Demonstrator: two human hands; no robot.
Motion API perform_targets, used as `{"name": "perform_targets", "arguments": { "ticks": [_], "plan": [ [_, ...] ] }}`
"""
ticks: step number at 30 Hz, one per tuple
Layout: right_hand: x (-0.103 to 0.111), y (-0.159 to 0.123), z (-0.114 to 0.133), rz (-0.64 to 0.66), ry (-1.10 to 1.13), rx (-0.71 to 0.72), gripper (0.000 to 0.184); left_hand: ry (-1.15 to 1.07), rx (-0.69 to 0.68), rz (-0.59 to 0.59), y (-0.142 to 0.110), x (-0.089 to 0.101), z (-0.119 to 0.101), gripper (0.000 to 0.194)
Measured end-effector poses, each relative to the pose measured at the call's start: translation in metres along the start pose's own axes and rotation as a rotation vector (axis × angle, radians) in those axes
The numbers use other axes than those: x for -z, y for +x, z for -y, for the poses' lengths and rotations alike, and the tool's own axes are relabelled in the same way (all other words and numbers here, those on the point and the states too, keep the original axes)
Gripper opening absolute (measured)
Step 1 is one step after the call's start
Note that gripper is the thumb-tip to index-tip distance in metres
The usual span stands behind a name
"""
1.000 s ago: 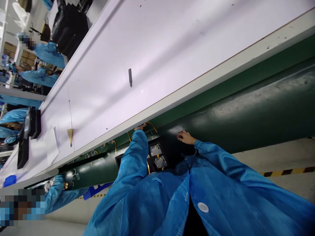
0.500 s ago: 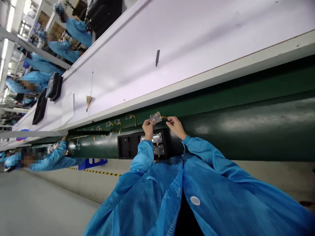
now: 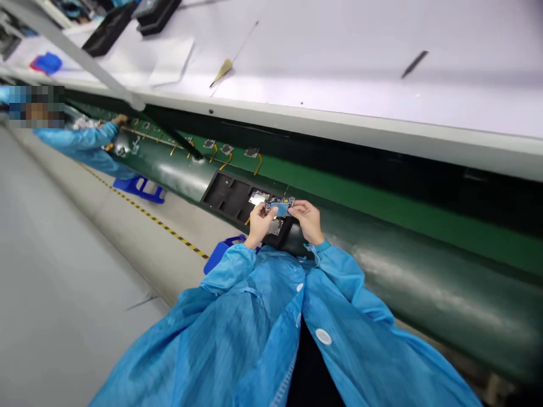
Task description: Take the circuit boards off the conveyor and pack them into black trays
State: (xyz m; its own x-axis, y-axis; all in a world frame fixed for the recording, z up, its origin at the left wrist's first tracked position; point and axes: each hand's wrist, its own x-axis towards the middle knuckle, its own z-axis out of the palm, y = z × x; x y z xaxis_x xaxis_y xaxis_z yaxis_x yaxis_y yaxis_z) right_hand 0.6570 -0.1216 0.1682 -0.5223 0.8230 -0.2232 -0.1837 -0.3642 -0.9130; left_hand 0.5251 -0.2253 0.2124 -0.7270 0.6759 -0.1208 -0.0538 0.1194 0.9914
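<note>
holding circuit board [image 3: 280, 210] over black tray [image 3: 224, 195], pinched at opposite ends by near-closed left hand [image 3: 259, 224] and near-closed right hand [image 3: 309, 220]. can see more boards [image 3: 251, 152] on green surface [image 3: 339, 186] beyond tray.

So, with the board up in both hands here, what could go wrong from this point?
The board is held by its ends, in the fingers of the left hand and right hand; if a grip slips, it could drop onto the other boards in the black tray.

The tray lies at the rounded edge of the green belt, close to the coat, so a nudge might shift it.
</note>
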Motion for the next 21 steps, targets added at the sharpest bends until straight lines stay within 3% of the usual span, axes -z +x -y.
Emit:
{"name": "perform_targets", "arguments": {
  "ticks": [4, 10, 14, 18, 21],
  "plan": [
    [-0.008, -0.013, -0.009, 0.038, -0.052, -0.068, 0.055, 0.027, 0.115, -0.017, -0.022, 0.009, 0.010, 0.047],
    [-0.019, -0.031, -0.030, 0.189, -0.026, -0.190, 0.058, -0.046, 0.164, -0.063, -0.044, 0.031, 0.026, 0.053],
    [-0.021, -0.037, -0.038, 0.208, -0.077, -0.232, 0.056, -0.100, 0.210, -0.043, -0.054, 0.042, 0.034, 0.053],
    [-0.023, -0.038, -0.045, 0.261, -0.082, -0.273, 0.057, -0.120, 0.232, -0.041, -0.050, 0.052, 0.043, 0.047],
    [-0.020, -0.039, -0.049, 0.317, -0.096, -0.292, 0.057, -0.056, 0.281, -0.144, -0.029, 0.066, 0.050, 0.036]
  ]
}}
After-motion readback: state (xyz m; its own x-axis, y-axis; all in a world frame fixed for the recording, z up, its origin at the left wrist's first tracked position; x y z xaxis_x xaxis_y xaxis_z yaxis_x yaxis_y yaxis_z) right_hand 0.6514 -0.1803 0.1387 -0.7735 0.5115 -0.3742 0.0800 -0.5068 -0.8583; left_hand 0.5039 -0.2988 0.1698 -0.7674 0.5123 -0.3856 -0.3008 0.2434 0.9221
